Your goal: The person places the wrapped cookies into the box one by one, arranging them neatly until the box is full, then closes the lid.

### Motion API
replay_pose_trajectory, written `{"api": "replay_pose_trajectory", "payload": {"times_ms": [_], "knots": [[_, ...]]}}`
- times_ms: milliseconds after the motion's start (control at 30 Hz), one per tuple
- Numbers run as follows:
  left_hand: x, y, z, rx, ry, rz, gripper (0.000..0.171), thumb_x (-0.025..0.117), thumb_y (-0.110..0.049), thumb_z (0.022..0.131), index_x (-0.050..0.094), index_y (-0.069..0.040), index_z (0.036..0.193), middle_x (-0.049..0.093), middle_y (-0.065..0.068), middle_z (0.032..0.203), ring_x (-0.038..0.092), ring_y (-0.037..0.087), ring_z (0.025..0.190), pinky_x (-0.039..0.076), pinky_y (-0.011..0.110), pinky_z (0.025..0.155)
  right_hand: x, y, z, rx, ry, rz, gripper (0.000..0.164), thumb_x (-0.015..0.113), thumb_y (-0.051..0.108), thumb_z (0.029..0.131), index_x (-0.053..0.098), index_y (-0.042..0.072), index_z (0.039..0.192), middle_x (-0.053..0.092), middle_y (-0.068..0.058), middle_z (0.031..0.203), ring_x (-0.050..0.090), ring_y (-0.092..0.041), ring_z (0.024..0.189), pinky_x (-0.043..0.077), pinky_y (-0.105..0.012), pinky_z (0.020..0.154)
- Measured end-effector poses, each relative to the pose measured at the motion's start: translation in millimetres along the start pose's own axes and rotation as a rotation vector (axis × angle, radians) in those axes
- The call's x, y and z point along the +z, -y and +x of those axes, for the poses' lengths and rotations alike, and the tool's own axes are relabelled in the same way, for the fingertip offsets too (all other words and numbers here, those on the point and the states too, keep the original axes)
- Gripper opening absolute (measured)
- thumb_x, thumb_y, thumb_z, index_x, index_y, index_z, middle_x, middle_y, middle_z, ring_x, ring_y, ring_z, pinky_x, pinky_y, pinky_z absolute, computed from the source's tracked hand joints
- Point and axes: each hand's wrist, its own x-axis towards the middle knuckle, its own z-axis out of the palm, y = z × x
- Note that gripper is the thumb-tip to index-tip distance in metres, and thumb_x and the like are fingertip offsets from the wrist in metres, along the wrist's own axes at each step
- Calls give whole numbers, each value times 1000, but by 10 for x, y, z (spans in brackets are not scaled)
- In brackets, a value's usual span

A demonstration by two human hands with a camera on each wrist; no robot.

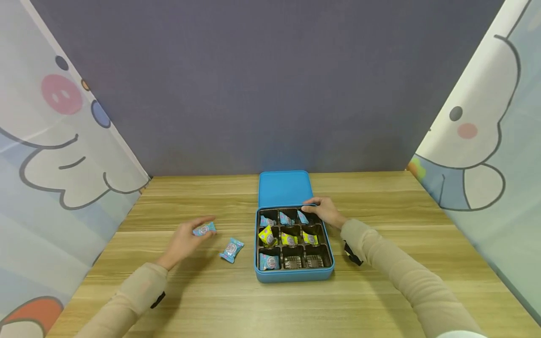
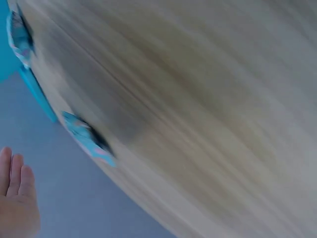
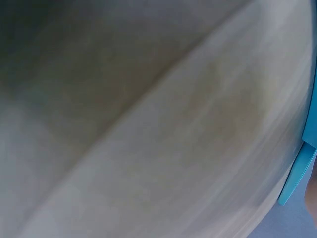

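A blue tin box (image 1: 294, 275) stands on the table with its lid (image 1: 285, 188) laid back. My right hand (image 1: 326, 212) holds its back right corner, thumb over the rim and fingers behind it. Blue-wrapped candies lie in the back row and front left compartment; yellow-wrapped candies (image 1: 289, 239) fill the middle row. Left of the box, my left hand (image 1: 186, 238) spreads thumb and fingers around a blue-wrapped candy (image 1: 204, 229). In the left wrist view that candy (image 2: 86, 139) lies apart from the straight fingers (image 2: 16, 173). Another blue-wrapped candy (image 1: 232, 250) lies between this hand and the box.
A dark insert divides the box into compartments; the front middle (image 1: 292, 262) and front right ones show their bare ribbed floors. The wooden table (image 1: 236, 305) ends at a grey back panel (image 1: 274, 94). Cartoon-printed sheets (image 1: 477, 155) hang at both sides.
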Motion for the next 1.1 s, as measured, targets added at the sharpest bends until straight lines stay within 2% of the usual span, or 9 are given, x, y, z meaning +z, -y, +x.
{"api": "replay_pose_trajectory", "payload": {"times_ms": [67, 367, 433, 500, 600, 667, 700, 900, 1100], "knots": [[-31, 63, 11, -35, 5, -21, 45, 68, -20, 82, 56, -6, 123, 54, 17, 127, 48, 42, 117, 43, 56, 94, 4, -6, -2, -3, 1, -3, 33, 66, 29, 83, 66, 9, 109, 57, -14, 120, 46, -34, 119, 41, -42, 100], [-112, 282, -7, -185, 104, -77, 58, 66, -27, 84, 45, -6, 133, 41, 20, 138, 30, 46, 128, 28, 65, 100, 9, -9, -4, 6, -7, 12, 33, 67, 29, 82, 66, 9, 108, 58, -13, 119, 47, -33, 117, 41, -41, 99], [-120, 334, -18, -212, 121, -90, 61, 66, -29, 83, 43, -6, 134, 37, 22, 140, 26, 49, 129, 40, 62, 92, 9, -3, -8, 8, -5, 15, 34, 67, 29, 82, 66, 8, 109, 57, -14, 119, 47, -33, 117, 41, -41, 99], [-129, 378, -26, -227, 129, -104, 63, 67, -30, 82, 42, -6, 135, 35, 23, 141, 23, 50, 129, 39, 63, 92, 10, 5, -13, 9, -4, 17, 34, 67, 29, 82, 66, 8, 109, 57, -14, 119, 47, -33, 117, 41, -41, 99], [-139, 428, -31, -232, 147, -126, 65, 67, -30, 82, 40, -4, 135, 34, 23, 142, 21, 51, 130, 37, 64, 94, 11, 8, -17, 11, -3, 20, 34, 67, 29, 83, 66, 8, 109, 57, -14, 119, 47, -33, 117, 41, -41, 99], [-142, 452, -30, -226, 152, -138, 66, 67, -30, 82, 39, -2, 135, 35, 23, 141, 22, 50, 130, 23, 68, 100, 11, 6, -19, 13, -5, 22, 32, 67, 28, 83, 66, 8, 108, 58, -14, 118, 48, -33, 117, 41, -41, 99], [-141, 463, -31, -224, 157, -145, 66, 67, -30, 82, 39, -1, 135, 34, 23, 141, 22, 50, 130, 22, 66, 102, 11, 3, -19, 12, -4, 23, 32, 67, 28, 83, 66, 8, 108, 58, -14, 118, 47, -33, 117, 41, -41, 99], [-105, 486, -45, -205, 172, -141, 65, 67, -25, 82, 39, 5, 132, 36, 26, 138, 29, 47, 128, 29, 57, 104, 7, -16, -14, 0, 3, 30, 32, 66, 27, 83, 66, 8, 108, 58, -14, 118, 47, -34, 118, 40, -42, 100], [-48, 484, -43, -177, 161, -68, 65, 70, -25, 79, 44, 6, 130, 46, 26, 131, 44, 42, 120, 39, 54, 98, 9, -12, -11, 0, 3, 41, 32, 66, 27, 83, 66, 7, 108, 57, -14, 119, 47, -33, 118, 40, -42, 100]]}}
